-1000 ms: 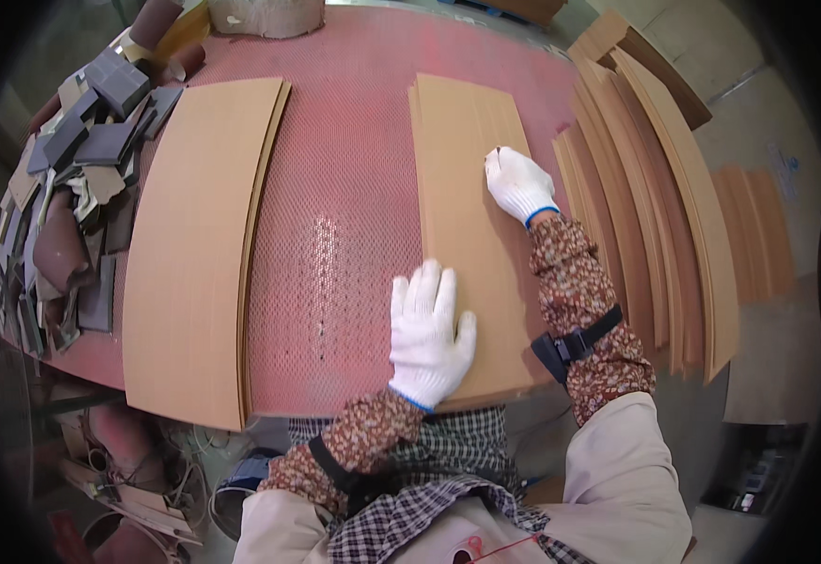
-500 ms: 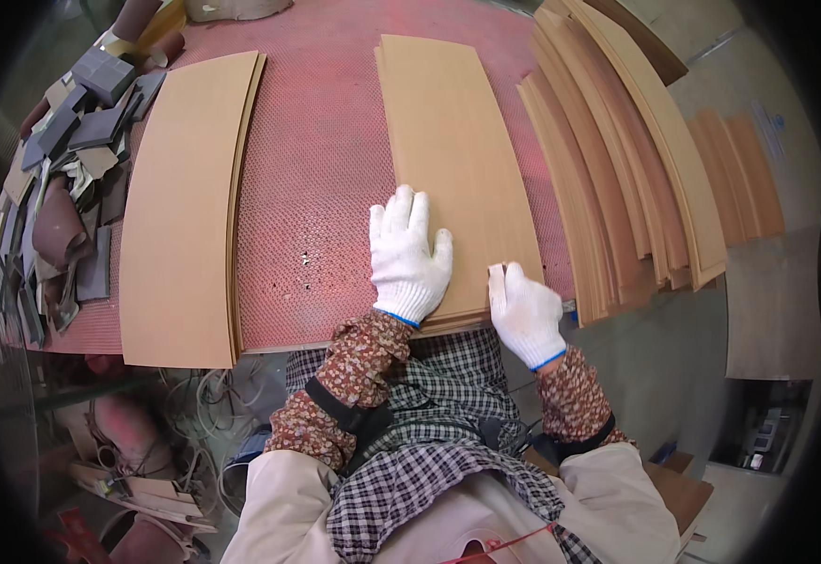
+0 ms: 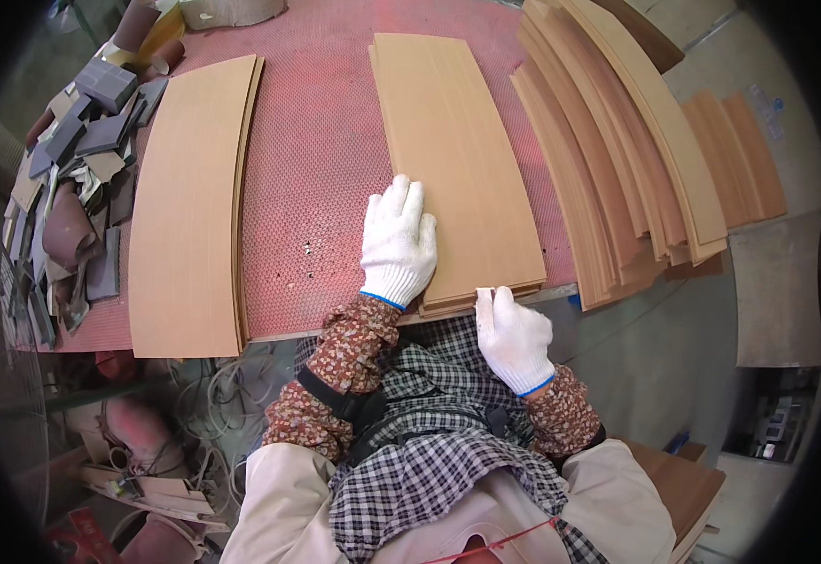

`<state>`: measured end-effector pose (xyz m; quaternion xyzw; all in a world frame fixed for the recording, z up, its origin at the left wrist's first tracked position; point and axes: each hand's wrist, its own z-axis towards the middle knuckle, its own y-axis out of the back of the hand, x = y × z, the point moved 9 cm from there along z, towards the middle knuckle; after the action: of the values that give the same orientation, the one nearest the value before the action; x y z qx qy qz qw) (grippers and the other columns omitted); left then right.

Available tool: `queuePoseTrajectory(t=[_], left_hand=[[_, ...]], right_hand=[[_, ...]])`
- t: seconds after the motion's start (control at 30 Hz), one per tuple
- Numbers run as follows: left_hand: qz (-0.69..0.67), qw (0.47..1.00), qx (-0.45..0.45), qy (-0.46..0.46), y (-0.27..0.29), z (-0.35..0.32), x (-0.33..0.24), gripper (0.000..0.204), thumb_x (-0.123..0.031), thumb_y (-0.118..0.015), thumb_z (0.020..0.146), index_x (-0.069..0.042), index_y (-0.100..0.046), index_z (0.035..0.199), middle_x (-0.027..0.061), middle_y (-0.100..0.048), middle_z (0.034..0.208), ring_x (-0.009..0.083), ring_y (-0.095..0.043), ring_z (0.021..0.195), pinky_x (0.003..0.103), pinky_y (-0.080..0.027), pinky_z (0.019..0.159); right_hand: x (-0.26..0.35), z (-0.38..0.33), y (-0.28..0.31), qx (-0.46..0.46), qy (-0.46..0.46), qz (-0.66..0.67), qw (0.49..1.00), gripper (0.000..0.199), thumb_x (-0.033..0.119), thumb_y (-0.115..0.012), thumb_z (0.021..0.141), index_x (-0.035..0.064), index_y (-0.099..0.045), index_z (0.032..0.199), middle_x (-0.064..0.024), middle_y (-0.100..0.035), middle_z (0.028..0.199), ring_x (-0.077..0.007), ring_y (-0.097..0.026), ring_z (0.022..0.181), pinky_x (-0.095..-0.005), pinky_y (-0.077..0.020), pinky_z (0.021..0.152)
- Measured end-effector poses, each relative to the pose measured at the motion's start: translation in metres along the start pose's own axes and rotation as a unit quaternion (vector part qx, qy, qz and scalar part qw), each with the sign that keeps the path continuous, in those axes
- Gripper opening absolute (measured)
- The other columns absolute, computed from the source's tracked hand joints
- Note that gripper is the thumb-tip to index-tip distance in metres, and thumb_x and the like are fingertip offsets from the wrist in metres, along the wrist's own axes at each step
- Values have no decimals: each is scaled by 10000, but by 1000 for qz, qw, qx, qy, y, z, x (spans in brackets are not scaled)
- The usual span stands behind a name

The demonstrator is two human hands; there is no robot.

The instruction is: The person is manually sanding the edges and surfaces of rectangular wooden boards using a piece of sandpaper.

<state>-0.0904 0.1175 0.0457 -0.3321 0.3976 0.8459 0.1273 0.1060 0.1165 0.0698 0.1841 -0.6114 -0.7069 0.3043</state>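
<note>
In front of me a short stack of long light-brown wood boards [image 3: 462, 160] lies lengthwise on the table. My left hand [image 3: 397, 240], in a white knit glove, rests on the left edge of the top board near its close end. The fingers are stretched out flat and hold nothing. At the near end edge of the stack is my right hand [image 3: 516, 336], gloved too, with fingers closed. It pinches a small pale folded piece [image 3: 484, 295] against or beside the board's end; its material is too small to make out.
A second board stack [image 3: 189, 207] lies left on the red mesh-covered table [image 3: 312, 179]. Grey sanding blocks and scraps [image 3: 105, 132] crowd the far left. Several leaning boards [image 3: 617, 141] line the right edge. Cables [image 3: 218, 395] hang below the table at left.
My right hand has moved down and slightly left, from the stack's right corner along its near end. My left hand stays flat on the board, shifted slightly up and left in view.
</note>
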Motion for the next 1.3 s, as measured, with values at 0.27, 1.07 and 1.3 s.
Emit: queuePoseTrajectory(t=[0.27,1.07,1.3], left_hand=[[15,998,-36,-40,8,15,-5,418,-52,-635,921,85,-603,1315,288,-594,1372,460,-589,1100,501,-490,1015],[-17,999,34,26,12,-6,-33,590,-48,-708,871,90,-566,1427,336,-579,1436,521,-586,1291,634,-398,1165],[-29,999,40,14,15,3,-36,572,-18,-707,807,104,-600,1356,325,-596,1386,496,-608,1257,622,-441,1108]], right_hand=[[1,11,-3,14,-21,-21,999,305,313,-607,1071,108,-548,853,-110,-636,564,-332,-660,487,-461,-500,443],[-7,428,-57,70,13,-7,997,357,293,-558,981,48,-801,1075,-252,-772,1120,-464,-748,1046,-577,-593,872],[-28,520,-81,106,-18,22,994,425,300,-535,974,27,-774,1195,-272,-719,1282,-495,-677,1217,-553,-538,1033]])
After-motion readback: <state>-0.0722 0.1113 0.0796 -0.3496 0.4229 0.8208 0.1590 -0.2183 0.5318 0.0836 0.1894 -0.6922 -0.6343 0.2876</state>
